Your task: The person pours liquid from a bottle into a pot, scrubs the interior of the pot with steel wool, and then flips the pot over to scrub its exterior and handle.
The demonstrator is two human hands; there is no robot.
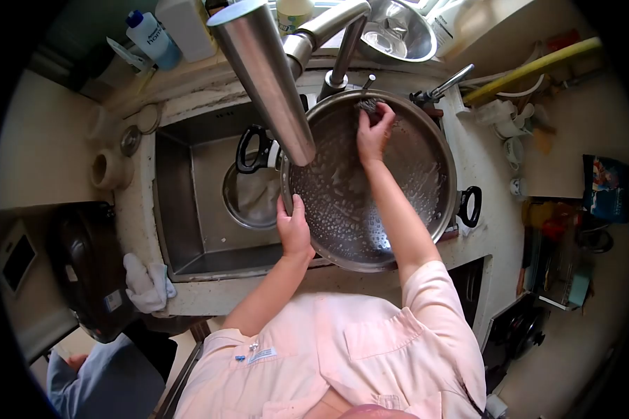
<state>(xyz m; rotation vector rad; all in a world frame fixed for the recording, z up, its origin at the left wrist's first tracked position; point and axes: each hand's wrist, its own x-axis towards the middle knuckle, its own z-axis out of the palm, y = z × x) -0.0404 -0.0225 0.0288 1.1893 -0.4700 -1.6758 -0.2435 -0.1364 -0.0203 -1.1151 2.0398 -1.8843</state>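
A large round steel pan [335,230] with two black handles lies over the sink's right side and the counter. Soapy bubbles dot its inside. My left hand [293,227] grips the pan's left rim, thumb over the edge. Near the far inner wall, my right hand [375,133] is closed on a grey scouring pad [370,105], pressing it against the pan. Above the left rim hangs the thick cylindrical steel spout of the faucet [265,77], close to the black left handle [255,149].
Inside the steel sink [182,230] sits a smaller round pot [234,206], partly under the pan. A white cloth [147,283] lies at the left counter edge. A metal bowl [398,35] and a blue-capped bottle [152,38] stand behind. Another person's grey-blue clothing [108,380] shows lower left.
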